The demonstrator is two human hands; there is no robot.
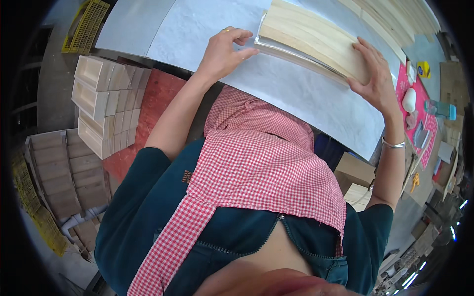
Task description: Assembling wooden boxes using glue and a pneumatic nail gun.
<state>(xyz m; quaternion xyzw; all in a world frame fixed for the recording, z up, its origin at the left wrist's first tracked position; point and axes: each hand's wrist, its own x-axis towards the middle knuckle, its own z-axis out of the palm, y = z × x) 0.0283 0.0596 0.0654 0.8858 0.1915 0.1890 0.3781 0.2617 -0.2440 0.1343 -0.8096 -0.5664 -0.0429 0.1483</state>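
Note:
A long, pale wooden box (301, 53) lies on the marbled worktop, with a flat wooden panel (311, 32) over its top. A gap shows along the near side between panel and box wall. At the box's left end is my left hand (224, 53), its thumb and fingers apart; the thumb tip is at the corner, and I cannot tell if it touches. My right hand (371, 74) grips the right end, fingers at the far edge and thumb at the near edge. The box's inside is hidden.
Stacked wooden boxes (96, 103) stand on a red surface (163, 98) at left. Wooden strips (390, 19) lie at the far right of the worktop (296, 93). Beyond them are a pink cloth (412, 123), a white roll (409, 100) and a yellow box (423, 69).

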